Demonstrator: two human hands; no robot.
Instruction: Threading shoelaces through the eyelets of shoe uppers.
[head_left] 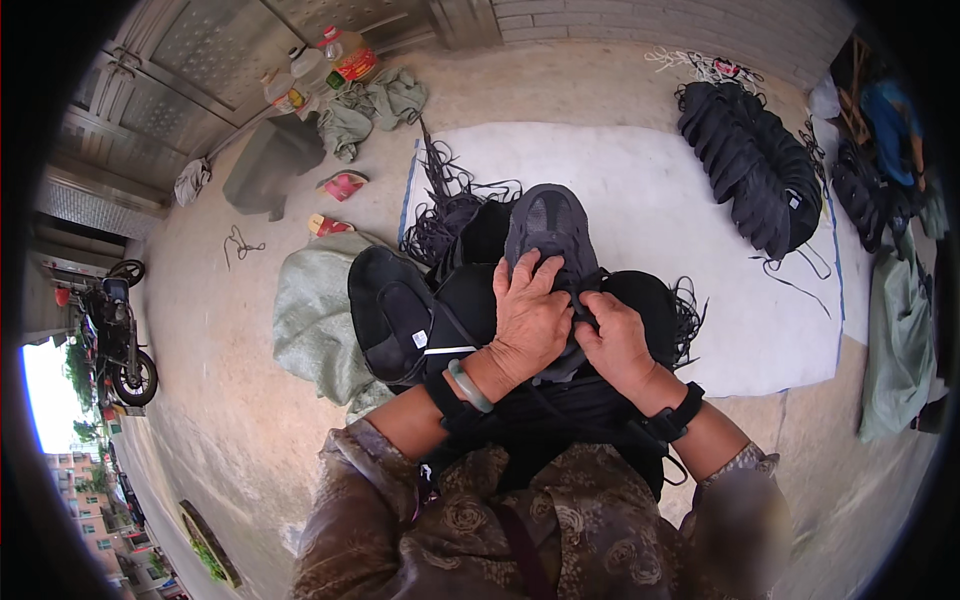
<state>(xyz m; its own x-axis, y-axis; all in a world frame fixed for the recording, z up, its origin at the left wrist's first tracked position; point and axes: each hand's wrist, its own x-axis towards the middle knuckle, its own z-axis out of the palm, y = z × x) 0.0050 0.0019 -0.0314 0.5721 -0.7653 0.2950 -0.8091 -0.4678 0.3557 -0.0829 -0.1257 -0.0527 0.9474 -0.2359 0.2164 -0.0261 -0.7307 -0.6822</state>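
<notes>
A dark grey and black shoe upper [545,215] rests in front of me, its toe pointing away. My left hand [530,315] grips it from the left, the fingers curled over its top. Close beside it, my right hand [615,335] is closed in a pinch at the upper's lacing area. Whatever those fingertips pinch, dark against dark, I cannot make out. More black shoe parts [395,315] lie under and left of my hands. A bundle of loose black laces [440,200] spreads just beyond them.
A white sheet [640,180] covers the floor ahead, with a curved row of black shoe uppers [740,165] at its right. Green-grey sacks [320,310] lie to the left. Slippers [343,185], plastic bottles [345,55] and a motorcycle [120,335] are farther off. Another person [895,130] is at far right.
</notes>
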